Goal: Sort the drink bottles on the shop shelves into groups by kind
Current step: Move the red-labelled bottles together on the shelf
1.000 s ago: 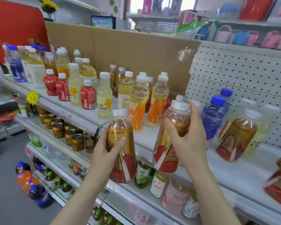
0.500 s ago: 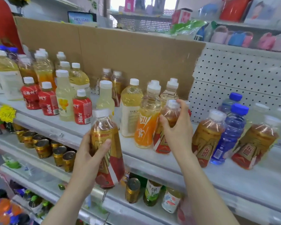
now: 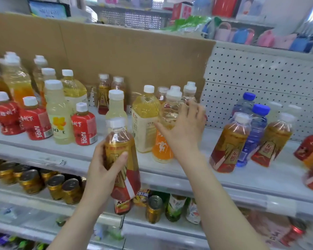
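- Presently held item: amber tea bottle (image 3: pixel 122 150), white cap, gold-and-red label. It is upright with a slight lean, in the air left of and in front of the orange drink bottle (image 3: pixel 161 148), out past the lip of the shelf (image 3: pixel 61 152).
- Risk, held item: it is held in one hand by a smooth film label, with only lower shelves underneath. A slackened hold would probably drop it among the cans (image 3: pixel 70 190), below and left of the orange drink bottle.
- Risk, standing stock: bottles stand packed around the orange drink bottle. A nudge from the right hand, or from the tea bottle being slotted in, could topple one into its neighbours.
- Grip: left hand (image 3: pixel 99 174) wraps the tea bottle's middle. The thumb (image 3: pixel 123 156) lies across the front of the label, and the other fingers curl round the far side, mostly hidden. Cap and base stand clear of the hand.
- Right hand (image 3: pixel 184 127): directly in front of the orange drink bottle's upper half, fingers (image 3: pixel 159 126) spread and straight, holding nothing. The forefinger tip reaches the pale yellow tea bottle (image 3: pixel 145 123) just left of it; whether they touch cannot be told.
- Matching stock: two more amber tea bottles (image 3: pixel 228 145) (image 3: pixel 271 141) stand well right of the orange drink bottle, with a blue water bottle (image 3: pixel 255 130) between them. This is the likely home group.
- Other stock: red juice bottles (image 3: pixel 84 127) well left of the orange drink bottle.
- Backing: cardboard sheet (image 3: pixel 134 56) behind it.
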Motion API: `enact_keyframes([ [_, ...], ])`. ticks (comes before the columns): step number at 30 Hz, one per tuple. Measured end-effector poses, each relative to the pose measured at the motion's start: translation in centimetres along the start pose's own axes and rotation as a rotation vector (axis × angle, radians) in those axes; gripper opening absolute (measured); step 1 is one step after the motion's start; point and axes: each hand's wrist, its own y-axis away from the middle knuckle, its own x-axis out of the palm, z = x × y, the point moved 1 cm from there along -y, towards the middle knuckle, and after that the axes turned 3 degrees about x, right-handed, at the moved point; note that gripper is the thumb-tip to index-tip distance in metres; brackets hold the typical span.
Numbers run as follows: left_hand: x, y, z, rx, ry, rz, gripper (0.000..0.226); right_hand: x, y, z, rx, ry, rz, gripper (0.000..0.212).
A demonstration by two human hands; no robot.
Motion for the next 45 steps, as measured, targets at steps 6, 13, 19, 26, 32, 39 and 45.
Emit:
enact_keyframes([
  [6, 0.3, -0.5, -0.5, 0.078, -0.049, 0.021, 0.052, -2.1, 3.7, -1.6, 0.109, -0.590, -0.044, 0.075],
  [13, 7.6, -3.3, -0.8, 0.198, -0.150, 0.118, 0.061, -8.9, 4.2, -6.4, 0.144, -0.700, -0.210, 0.070],
  [19, 12.2, -4.8, 1.5, 0.216, -0.259, 0.050, 0.059, -9.5, 4.7, -9.1, 0.135, -0.688, -0.176, 0.070],
  [26, 12.4, -2.3, 0.0, 0.313, -0.481, -0.068, 0.075, -8.8, 4.6, -9.3, 0.130, -0.790, -0.091, 0.063],
  [32, 13.0, 2.3, -0.3, 0.078, -0.225, 0.451, 0.069, -7.9, 3.3, -6.7, 0.080, -0.943, 0.115, 0.056],
  [39, 10.4, 3.0, 0.5, -0.009, -0.122, 0.177, 0.068, -4.6, 0.3, -6.9, 0.074, -0.881, 0.156, 0.045],
  [45, 6.9, 2.9, 1.0, -0.028, -0.075, 0.064, 0.063, -0.8, 0.3, -7.5, 0.102, -0.719, 0.296, 0.060],
])
